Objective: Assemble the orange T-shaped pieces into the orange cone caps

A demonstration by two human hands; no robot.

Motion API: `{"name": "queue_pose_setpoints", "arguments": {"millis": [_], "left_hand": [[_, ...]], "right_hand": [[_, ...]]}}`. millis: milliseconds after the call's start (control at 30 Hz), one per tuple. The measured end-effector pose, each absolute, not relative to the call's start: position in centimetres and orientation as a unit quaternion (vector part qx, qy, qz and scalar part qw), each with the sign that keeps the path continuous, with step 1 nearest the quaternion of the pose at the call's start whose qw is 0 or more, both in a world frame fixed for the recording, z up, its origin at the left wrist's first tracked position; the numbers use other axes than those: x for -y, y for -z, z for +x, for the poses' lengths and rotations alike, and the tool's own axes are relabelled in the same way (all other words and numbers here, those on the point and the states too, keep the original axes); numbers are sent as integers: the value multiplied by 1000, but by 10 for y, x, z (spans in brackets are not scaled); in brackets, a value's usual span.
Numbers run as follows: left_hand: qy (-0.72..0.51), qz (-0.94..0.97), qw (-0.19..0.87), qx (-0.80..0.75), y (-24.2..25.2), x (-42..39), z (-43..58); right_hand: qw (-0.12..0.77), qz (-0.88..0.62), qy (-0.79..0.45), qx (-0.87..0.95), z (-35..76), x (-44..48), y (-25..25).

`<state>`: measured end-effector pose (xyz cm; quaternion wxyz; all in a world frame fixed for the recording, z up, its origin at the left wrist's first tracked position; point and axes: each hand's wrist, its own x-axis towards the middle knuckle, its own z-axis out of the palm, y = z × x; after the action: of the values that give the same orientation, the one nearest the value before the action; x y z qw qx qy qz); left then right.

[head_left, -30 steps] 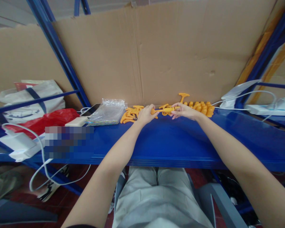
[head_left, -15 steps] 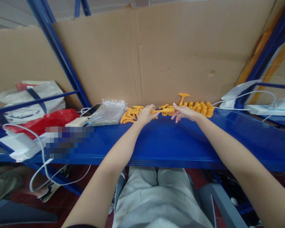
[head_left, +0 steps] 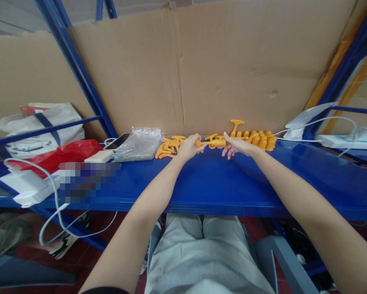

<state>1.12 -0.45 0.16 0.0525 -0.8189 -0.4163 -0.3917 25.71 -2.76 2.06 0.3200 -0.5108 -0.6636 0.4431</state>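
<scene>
1. The left hand [head_left: 189, 148] has its thumb and fingers closed around the near-left end of an orange piece [head_left: 217, 143], which lies roughly level, stretched towards the other hand, just above the far part of the blue table [head_left: 220, 183].
2. The right hand [head_left: 237, 146] is at the opposite end of that piece, thumb raised and fingers loosely parted below it; whether any of them touch the piece cannot be told.
3. Just behind the piece, another small orange part [head_left: 212, 136] shows, partly hidden.
4. Beside the left hand, on its outer side, lies a loose heap of orange parts [head_left: 165, 149], their curved ends overlapping.
5. Beyond the right hand stands a close-set group of orange parts [head_left: 263, 141] in rows, and near its left end a T-shaped orange part [head_left: 237, 125] sticks up with its crossbar on top.
6. Left of the heap rest clear plastic bags [head_left: 140, 146], a dark phone [head_left: 122, 141] partly under them, and a pale block [head_left: 99, 157].
7. A cardboard sheet [head_left: 232, 65] rises behind the table.
</scene>
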Motion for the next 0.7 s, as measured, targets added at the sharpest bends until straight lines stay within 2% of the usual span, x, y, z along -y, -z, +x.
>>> {"name": "queue_pose_setpoints", "arguments": {"millis": [167, 400, 700], "left_hand": [[391, -816, 61, 422, -2, 4, 12], [389, -820, 67, 414, 1, 5, 11], [402, -813, 69, 415, 1, 5, 11]], "right_hand": [[360, -444, -453, 684, 268, 27, -21], [353, -452, -444, 688, 260, 28, -21], [384, -450, -430, 682, 257, 31, -24]]}}
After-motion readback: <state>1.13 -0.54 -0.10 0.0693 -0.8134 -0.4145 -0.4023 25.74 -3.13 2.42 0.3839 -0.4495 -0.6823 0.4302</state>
